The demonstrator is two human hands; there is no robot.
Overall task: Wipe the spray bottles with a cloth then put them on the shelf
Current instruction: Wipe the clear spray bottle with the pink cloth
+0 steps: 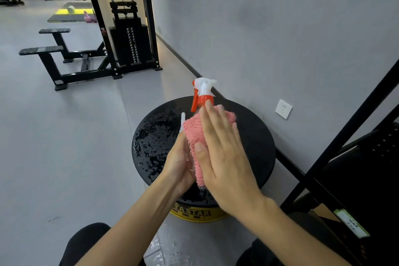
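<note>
Two hands: both are raised over a round black surface, with the bottle caught between them.
left hand: its fingers are curled round the bottle's lower body and are mostly hidden behind the cloth.
right hand: its fingers are laid straight and flat on the cloth, with fingertips at the orange collar.
pink cloth: it is wrapped round the bottle's body.
spray bottle: it is held roughly upright; only the white-and-orange head is seen, just above the fingertips.
wall socket: it is set in the grey wall beyond.
</note>
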